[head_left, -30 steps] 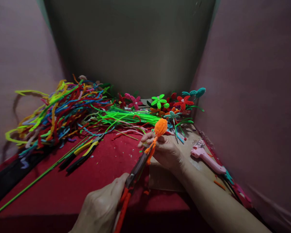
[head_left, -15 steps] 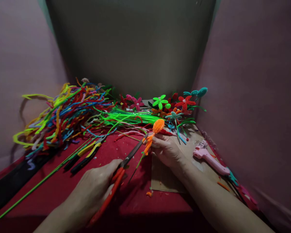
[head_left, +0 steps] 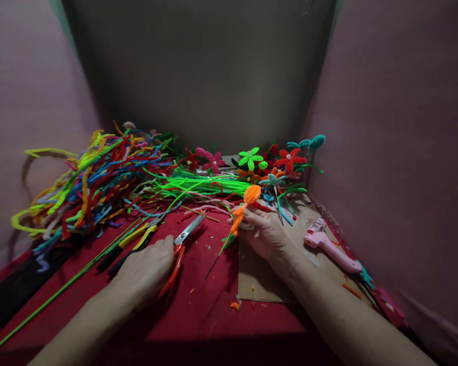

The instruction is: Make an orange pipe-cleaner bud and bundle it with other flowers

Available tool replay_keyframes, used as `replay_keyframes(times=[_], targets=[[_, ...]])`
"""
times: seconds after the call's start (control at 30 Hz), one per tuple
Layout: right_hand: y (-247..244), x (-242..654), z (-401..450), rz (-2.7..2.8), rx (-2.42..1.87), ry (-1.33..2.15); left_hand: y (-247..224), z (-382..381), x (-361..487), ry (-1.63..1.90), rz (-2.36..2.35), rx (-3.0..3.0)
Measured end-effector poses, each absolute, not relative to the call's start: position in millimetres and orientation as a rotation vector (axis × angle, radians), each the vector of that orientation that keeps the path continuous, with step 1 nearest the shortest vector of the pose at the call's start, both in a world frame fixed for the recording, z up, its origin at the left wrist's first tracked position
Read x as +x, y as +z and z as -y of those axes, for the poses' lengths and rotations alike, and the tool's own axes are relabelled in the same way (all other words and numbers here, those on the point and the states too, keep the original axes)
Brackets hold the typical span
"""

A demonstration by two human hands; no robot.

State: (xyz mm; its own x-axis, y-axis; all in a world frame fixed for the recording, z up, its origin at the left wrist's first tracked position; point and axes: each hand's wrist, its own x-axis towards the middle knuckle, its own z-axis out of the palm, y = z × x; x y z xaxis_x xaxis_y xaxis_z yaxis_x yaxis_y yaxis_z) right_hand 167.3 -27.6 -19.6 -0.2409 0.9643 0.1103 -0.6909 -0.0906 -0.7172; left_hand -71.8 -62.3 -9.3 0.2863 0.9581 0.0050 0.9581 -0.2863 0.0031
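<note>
Orange, egg-shaped fuzzy bud (head_left: 252, 193) up in the right hand (head_left: 265, 234), over the red cloth-covered worktop (head_left: 198, 315), near the left edge of the tan cardboard sheet (head_left: 267, 284). Tilted, round end up and away; loose orange tuft (head_left: 236, 222) below the narrow neck; from there, thin green stem with dark tip (head_left: 222, 250), slanting down to the left.

Right fingers: pinching around neck and tuft, exact contact partly hidden. Left hand (head_left: 148, 267): back uppermost, low at the metal scissors with red-orange handles (head_left: 188, 232), just beside the pliers with yellow-and-black handles (head_left: 147, 238). Cannot tell from here: left fingers clasped round the scissors or merely resting over them. Blades pointing away and rightward, well apart from the bud.

Possible troubles, by judgement:
- Unravelling at neck or tuft, from a slack pinch on loose-looking fibre.
- Crushing of the bud, from too hard a squeeze on soft pile.
- Bending of the stem, from a knock of its free tip against the worktop.
- Snagging of scissors on pliers or on the long green strands (head_left: 66, 285), from crowding at the left.
- Nudging of the pink pistol-shaped glue gun (head_left: 334, 249), from a rightward swing of the right forearm. Cannot tell: hot or cold.
- Tangling with the bright green stem bundle (head_left: 209, 183), from reaching too far forward.
</note>
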Motion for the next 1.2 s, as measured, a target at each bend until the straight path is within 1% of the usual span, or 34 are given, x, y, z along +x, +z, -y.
replay_keyframes(times=[0.17, 0.3, 0.33, 0.37, 0.47, 0.53, 0.63, 0.77, 0.83, 0.9, 1.07, 1.13, 1.2], targets=[[-20.1, 168.0, 26.9, 0.794, -0.495, 1.65, -7.5, 46.1, -84.8, 0.046, 1.84, -2.493], [-19.4, 165.1, 28.7, 0.785, -0.567, 1.598, 4.1, 40.6, -85.9, 0.133, 1.776, -2.473], [-18.9, 163.7, 29.9, 0.781, -0.588, 1.579, 8.7, 41.4, -80.2, 0.086, 1.762, -2.463], [-18.2, 162.1, 31.5, 0.777, -0.61, 1.56, 13.4, 43.0, -71.6, -0.034, 1.737, -2.485], [-15.2, 157.9, 37.2, 0.795, -0.653, 1.503, 21.8, 50.1, -33.6, -0.623, 1.681, -2.657], [-13.3, 156.0, 40.5, 0.81, -0.659, 1.472, 18.2, 53.0, -7.3, -0.837, 1.582, -2.75], [-12.6, 154.3, 42.1, 0.797, -0.654, 1.427, 2.6, 51.5, 17.9, -0.848, 1.378, -2.604], [-16.0, 153.4, 40.1, 0.848, -0.685, 1.308, -9.8, 47.4, 24.6, -0.554, 1.288, -2.41], [-17.9, 153.6, 39.4, 0.872, -0.722, 1.242, -8.9, 47.0, 24.4, -0.485, 1.266, -2.364], [-19.1, 154.2, 39.4, 0.883, -0.747, 1.208, -6.6, 46.4, 24.8, -0.487, 1.261, -2.378], [-19.5, 154.4, 40.6, 0.915, -0.777, 1.183, -5.5, 41.2, 26.8, -0.683, 1.358, -2.502], [-18.4, 153.6, 41.2, 0.913, -0.752, 1.207, -4.4, 40.0, 27.1, -0.863, 1.403, -2.595], [-16.7, 152.9, 41.5, 0.913, -0.703, 1.269, -0.9, 40.2, 27.2, -1.12, 1.521, -2.723]])
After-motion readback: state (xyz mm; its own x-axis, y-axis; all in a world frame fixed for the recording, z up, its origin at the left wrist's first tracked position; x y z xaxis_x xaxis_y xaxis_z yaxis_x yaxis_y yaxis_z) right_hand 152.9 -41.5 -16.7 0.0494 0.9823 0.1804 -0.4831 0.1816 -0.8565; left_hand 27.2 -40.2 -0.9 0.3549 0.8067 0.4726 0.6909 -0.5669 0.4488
